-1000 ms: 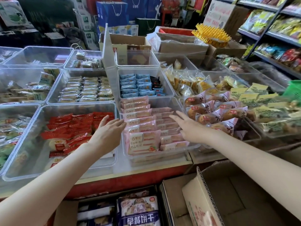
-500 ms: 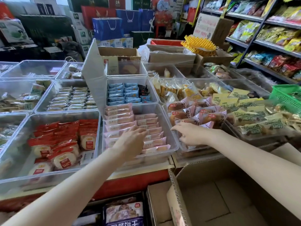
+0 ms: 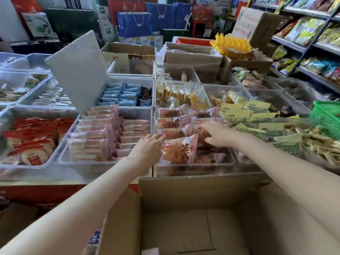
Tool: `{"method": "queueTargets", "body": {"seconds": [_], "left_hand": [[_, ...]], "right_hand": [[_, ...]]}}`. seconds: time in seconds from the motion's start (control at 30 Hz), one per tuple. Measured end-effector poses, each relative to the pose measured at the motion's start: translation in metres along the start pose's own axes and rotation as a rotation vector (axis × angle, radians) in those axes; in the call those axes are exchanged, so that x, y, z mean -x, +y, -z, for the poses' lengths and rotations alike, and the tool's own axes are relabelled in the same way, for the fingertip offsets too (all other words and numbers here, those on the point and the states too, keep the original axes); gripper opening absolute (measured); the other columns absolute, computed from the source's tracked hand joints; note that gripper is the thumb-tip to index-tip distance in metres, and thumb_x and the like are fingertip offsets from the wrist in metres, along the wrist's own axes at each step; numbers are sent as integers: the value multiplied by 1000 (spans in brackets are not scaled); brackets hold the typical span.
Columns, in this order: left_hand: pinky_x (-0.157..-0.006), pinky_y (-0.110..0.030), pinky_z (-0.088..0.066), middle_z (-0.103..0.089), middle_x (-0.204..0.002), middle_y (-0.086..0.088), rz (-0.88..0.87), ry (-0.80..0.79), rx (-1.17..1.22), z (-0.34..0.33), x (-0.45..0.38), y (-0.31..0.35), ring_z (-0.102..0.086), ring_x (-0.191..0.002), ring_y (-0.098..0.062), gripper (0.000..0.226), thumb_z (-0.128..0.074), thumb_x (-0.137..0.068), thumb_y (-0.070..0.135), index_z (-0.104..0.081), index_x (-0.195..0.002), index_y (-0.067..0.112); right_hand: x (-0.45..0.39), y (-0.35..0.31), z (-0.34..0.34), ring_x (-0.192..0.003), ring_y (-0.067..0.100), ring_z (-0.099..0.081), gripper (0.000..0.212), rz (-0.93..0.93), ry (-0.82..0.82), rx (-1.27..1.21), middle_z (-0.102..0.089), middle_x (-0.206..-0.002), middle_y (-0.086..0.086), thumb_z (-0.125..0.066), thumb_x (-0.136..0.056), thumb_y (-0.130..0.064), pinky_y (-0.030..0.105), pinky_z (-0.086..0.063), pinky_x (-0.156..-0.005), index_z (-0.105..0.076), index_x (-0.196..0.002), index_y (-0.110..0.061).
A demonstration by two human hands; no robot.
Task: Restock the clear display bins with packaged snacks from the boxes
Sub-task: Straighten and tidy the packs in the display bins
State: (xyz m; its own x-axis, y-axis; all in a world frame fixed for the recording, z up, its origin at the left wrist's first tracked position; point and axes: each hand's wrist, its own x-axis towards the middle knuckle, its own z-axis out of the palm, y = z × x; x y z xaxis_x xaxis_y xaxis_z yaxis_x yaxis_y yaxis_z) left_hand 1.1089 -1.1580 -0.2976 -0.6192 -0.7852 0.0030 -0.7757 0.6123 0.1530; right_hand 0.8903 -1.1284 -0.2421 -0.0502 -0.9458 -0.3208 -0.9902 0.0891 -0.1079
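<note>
A clear bin (image 3: pixel 227 163) in front of me holds brown bread buns in pink-edged wrappers. My right hand (image 3: pixel 216 134) reaches into it, fingers curled around a bread pack (image 3: pixel 201 138) in the middle of the bin. My left hand (image 3: pixel 147 150) hovers at the bin's left wall, its fingertips touching the top corner of the front bread pack (image 3: pixel 176 150) without gripping it. To the left, another clear bin (image 3: pixel 88 162) is filled with rows of pink sandwich packs (image 3: pixel 95 131). An open cardboard box (image 3: pixel 184 227) below my arms shows a bare bottom.
Red-wrapped rice cakes (image 3: pixel 35 137) fill the bin at far left. Yellow-green packs (image 3: pixel 257 118) are heaped to the right, beside a green basket (image 3: pixel 327 116). A white board (image 3: pixel 79 69) leans upright behind the pink packs. Store shelves (image 3: pixel 312 43) line the right.
The view has shifted right. Both hands moved right from the pink sandwich bin to the bread bin. My right hand has closed on a bread pack.
</note>
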Motion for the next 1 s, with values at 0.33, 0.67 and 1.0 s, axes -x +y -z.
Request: {"method": "queueTargets", "body": {"seconds": [0.33,0.67,1.0], "left_hand": [[-114,-35,-19,-23,-154,-1,14,-67,-72,-16,-16,9,-20,-141,-18,60,-46,-93,16,-19,-147,16],[-113,-45,-10,-25,-150,-4,-10,-119,-219,-34,-36,-3,-19,-138,-28,73,-50,-86,55,-12,-145,38],[-115,-52,-6,-25,-150,-6,-41,-230,-236,-26,-44,-28,-19,-139,-29,84,-52,-83,58,1,-146,43]], "right_hand": [[-7,2,-48,-139,31,-31,83,100,-39,-195,10,-158,4,-61,-90,-15,35,-36,-107,-8,-150,-36],[-31,-17,-68,-131,29,-40,60,-28,59,-410,-33,-147,11,-66,-87,-25,38,-34,-107,-40,-141,-26],[-45,-26,-76,-115,26,-53,50,-38,100,-523,-55,-130,11,-68,-85,-23,29,-43,-93,-47,-130,-24]]}}
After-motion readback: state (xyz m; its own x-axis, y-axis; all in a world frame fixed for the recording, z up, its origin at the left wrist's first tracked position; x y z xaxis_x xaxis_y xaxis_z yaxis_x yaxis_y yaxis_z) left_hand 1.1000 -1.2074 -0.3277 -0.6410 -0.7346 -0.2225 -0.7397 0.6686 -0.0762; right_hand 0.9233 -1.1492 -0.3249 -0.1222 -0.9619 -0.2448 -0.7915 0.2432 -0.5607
